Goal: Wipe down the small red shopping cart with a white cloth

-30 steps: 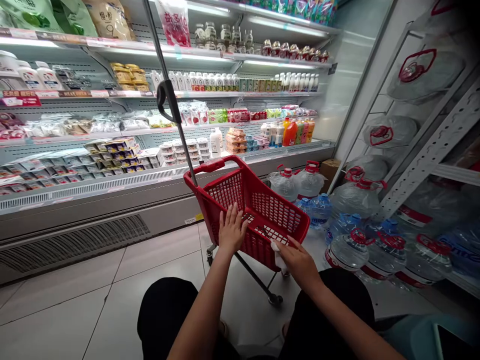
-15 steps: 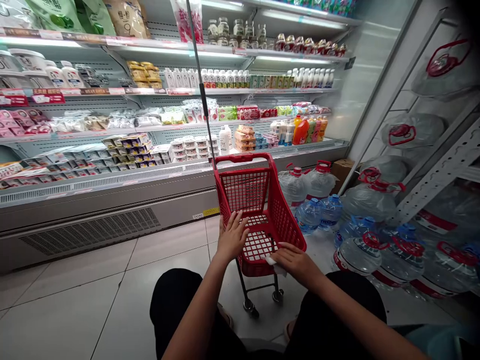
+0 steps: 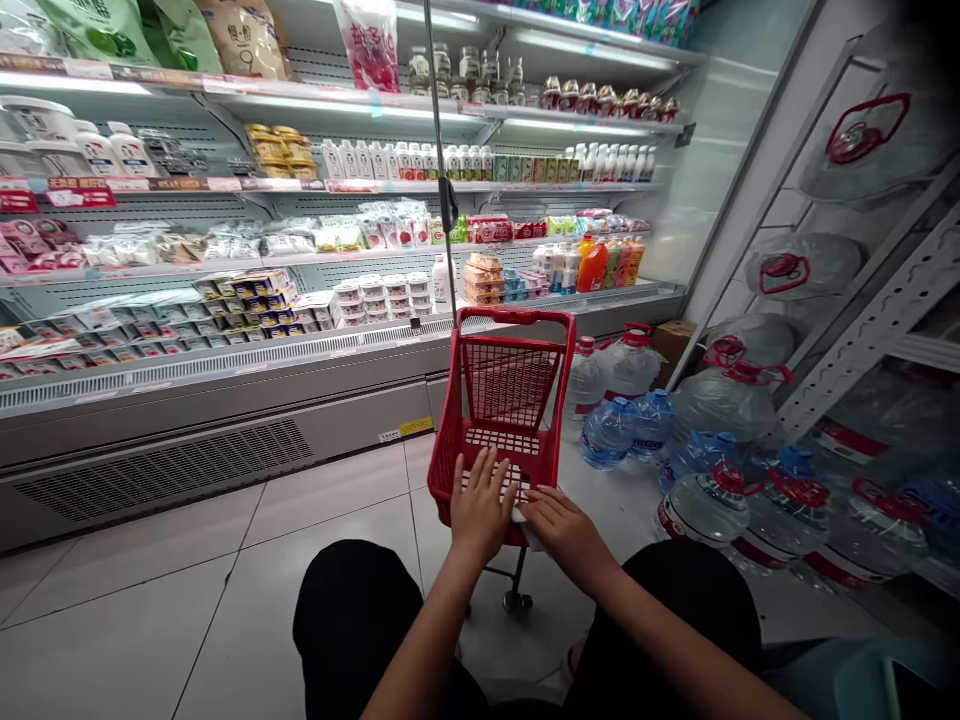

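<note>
A small red shopping cart with a lattice basket stands on the floor between my knees and the refrigerated case. My left hand lies over the basket's near rim, its fingers stretched and spread, holding nothing. Beside it, my right hand is at the same rim and presses a white cloth or tissue under its fingers. Most of the white piece is hidden by that hand. A thin dark pole rises from the cart's far handle end.
The refrigerated case full of dairy goods runs across the back. Large water bottles crowd the floor on the right, below a white metal rack. Pale tiles cover the floor, and my knees flank the cart.
The cart has turned, its near end swinging left and its handle end right. My left hand has shifted right and down, nearer my right hand, which moved slightly left, still with the white piece.
</note>
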A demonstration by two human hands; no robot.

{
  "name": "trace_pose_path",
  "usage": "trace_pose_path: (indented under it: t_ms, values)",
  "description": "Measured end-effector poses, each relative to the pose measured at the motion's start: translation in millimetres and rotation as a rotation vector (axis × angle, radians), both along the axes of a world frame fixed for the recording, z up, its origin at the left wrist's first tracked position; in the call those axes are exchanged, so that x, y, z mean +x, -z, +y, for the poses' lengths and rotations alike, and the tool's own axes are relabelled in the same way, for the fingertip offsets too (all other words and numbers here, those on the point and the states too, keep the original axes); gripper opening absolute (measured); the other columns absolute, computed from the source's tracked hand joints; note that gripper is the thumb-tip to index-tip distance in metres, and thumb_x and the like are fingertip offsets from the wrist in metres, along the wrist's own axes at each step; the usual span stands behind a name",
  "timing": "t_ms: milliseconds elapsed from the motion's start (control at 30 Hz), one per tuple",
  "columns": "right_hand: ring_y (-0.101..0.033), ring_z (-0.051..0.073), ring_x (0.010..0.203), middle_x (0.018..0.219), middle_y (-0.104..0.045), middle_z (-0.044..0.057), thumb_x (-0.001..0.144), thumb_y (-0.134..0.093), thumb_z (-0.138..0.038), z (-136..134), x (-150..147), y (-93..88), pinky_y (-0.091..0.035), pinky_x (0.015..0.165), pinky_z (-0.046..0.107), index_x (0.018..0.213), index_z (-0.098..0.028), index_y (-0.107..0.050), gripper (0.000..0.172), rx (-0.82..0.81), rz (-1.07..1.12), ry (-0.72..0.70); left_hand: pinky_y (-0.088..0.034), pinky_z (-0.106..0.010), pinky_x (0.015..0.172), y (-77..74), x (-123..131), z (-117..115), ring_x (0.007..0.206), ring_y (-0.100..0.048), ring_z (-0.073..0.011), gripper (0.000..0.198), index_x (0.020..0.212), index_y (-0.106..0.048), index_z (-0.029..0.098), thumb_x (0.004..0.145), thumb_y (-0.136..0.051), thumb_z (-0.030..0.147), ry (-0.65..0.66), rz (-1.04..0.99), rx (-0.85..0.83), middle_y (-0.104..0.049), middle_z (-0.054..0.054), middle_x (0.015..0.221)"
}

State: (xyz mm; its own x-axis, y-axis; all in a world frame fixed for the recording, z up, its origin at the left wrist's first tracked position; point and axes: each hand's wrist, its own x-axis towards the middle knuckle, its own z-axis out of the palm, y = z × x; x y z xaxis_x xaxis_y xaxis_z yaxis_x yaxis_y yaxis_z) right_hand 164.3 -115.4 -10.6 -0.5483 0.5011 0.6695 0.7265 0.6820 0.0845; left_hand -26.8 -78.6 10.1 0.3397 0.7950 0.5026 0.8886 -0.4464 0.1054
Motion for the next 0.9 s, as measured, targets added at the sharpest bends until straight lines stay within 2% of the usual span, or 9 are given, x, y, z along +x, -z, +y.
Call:
trace_pose_path:
  t_ms: [167, 333, 433, 600, 700, 767, 833, 900]
  values:
    - [-0.069, 0.019, 0.118, 0.117, -0.076, 0.008, 0.103, -0.047, -0.010, -1.0, -18.2, -8.1, -0.052, 0.112, 0.041, 0.133, -0.017, -0.061, 0.034, -0.057, -0.041, -0.141, -0.007, -0.052, 0.132, -6.5, -48.3, 5.4, 0.158, -0.026, -0.0230, 0.054, 0.159, -0.040, 0.027, 0.109, -0.038, 0.045, 0.052, 0.069, 0.040, -0.030, -0.003, 0.169]
    - [-0.067, 0.014, 0.116, 0.112, -0.077, 0.002, 0.103, -0.052, -0.012, 22.4, -20.4, -22.0, -0.047, 0.116, 0.036, 0.122, -0.022, -0.066, 0.026, -0.050, -0.153, -0.342, 0.000, -0.049, 0.132, -11.7, -90.8, 16.5, 0.159, -0.020, -0.0203, 0.055, 0.163, -0.030, 0.030, 0.110, -0.034, 0.045, 0.107, 0.141, -0.020, -0.025, 0.000, 0.171]
    - [-0.067, 0.014, 0.117, 0.114, -0.077, 0.000, 0.102, -0.056, -0.013, 48.9, -1.2, -35.2, -0.046, 0.116, 0.036, 0.119, -0.024, -0.068, 0.024, -0.062, -0.212, -0.381, 0.003, -0.050, 0.131, -14.6, -101.0, 22.6, 0.159, -0.020, -0.0189, 0.055, 0.163, -0.028, 0.032, 0.111, -0.030, 0.048, 0.123, 0.154, -0.110, -0.026, 0.001, 0.171]
    - [-0.069, 0.017, 0.114, 0.120, -0.076, 0.002, 0.097, -0.053, -0.006, 91.0, 68.7, -58.0, -0.050, 0.112, 0.040, 0.124, -0.025, -0.068, 0.036, -0.051, -0.231, -0.228, -0.001, -0.053, 0.131, -24.4, -110.6, 36.4, 0.160, -0.016, -0.0195, 0.056, 0.163, -0.029, 0.032, 0.111, -0.020, 0.050, 0.026, 0.139, -0.279, -0.027, 0.000, 0.171]
    - [-0.071, 0.018, 0.112, 0.120, -0.076, 0.002, 0.095, -0.051, -0.002, 99.8, 102.4, -65.6, -0.051, 0.110, 0.040, 0.122, -0.025, -0.070, 0.040, -0.016, -0.251, -0.148, -0.004, -0.054, 0.130, -30.3, -110.6, 41.4, 0.159, -0.021, -0.0203, 0.058, 0.161, -0.035, 0.032, 0.110, -0.018, 0.053, -0.027, 0.152, -0.315, -0.033, -0.001, 0.168]
    - [-0.071, 0.017, 0.111, 0.119, -0.077, 0.002, 0.094, -0.051, -0.002, 96.3, 111.8, -66.5, -0.052, 0.110, 0.039, 0.121, -0.024, -0.070, 0.040, -0.009, -0.260, -0.128, -0.005, -0.056, 0.130, -32.8, -99.9, 37.8, 0.158, -0.026, -0.0219, 0.060, 0.159, -0.041, 0.032, 0.109, -0.019, 0.056, -0.047, 0.150, -0.324, -0.041, -0.003, 0.165]
    - [-0.071, 0.018, 0.112, 0.121, -0.076, 0.003, 0.093, -0.052, -0.001, 87.9, 111.3, -64.8, -0.052, 0.111, 0.039, 0.123, -0.022, -0.070, 0.041, -0.007, -0.258, -0.104, -0.009, -0.055, 0.130, -33.5, -76.4, 27.6, 0.157, -0.029, -0.0237, 0.062, 0.156, -0.046, 0.029, 0.108, -0.019, 0.059, -0.042, 0.129, -0.308, -0.045, -0.005, 0.163]
    - [-0.070, 0.020, 0.115, 0.124, -0.075, 0.005, 0.092, -0.054, -0.001, 78.2, 103.7, -61.7, -0.052, 0.111, 0.040, 0.126, -0.021, -0.069, 0.043, 0.001, -0.254, -0.060, -0.020, -0.050, 0.129, -32.4, -42.8, 13.4, 0.155, -0.033, -0.0255, 0.064, 0.155, -0.047, 0.025, 0.107, -0.026, 0.062, 0.013, 0.100, -0.257, -0.044, -0.008, 0.163]
